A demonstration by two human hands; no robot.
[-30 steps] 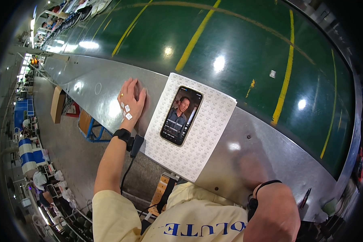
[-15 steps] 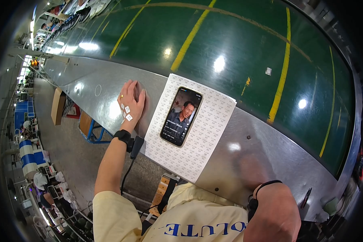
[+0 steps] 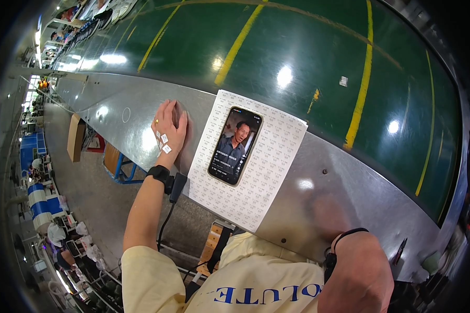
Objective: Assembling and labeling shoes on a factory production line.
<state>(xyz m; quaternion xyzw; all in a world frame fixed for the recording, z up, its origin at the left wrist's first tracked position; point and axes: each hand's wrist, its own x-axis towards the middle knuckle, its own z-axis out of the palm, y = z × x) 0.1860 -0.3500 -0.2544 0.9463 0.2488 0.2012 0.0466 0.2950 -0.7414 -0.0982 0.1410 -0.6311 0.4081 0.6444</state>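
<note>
My left hand [image 3: 169, 130] rests flat on the metal table edge, fingers stretched out and holding nothing. Small white stickers [image 3: 164, 143] cling to the back of it, and a ring shows on one finger. To its right lies a stack of white sheets [image 3: 277, 161] printed with rows of small labels. A smartphone [image 3: 235, 146] lies face up on the sheets, its screen lit with a picture of a person. Neither hand touches the phone. My right forearm [image 3: 357, 271] is bent at the lower right, and the hand on it is out of the picture.
Beyond the metal edge [image 3: 344, 177] runs a green belt [image 3: 318, 47] with yellow lines and a small white label [image 3: 343, 81]. A dark pen-like tool [image 3: 399, 250] lies at the right. A cardboard box [image 3: 75, 138] and a blue-framed stool [image 3: 121, 167] stand at the left.
The view has shifted slightly, and the picture on the phone screen has changed a little. My left hand stays resting on the metal; the sheets and phone lie as before.
</note>
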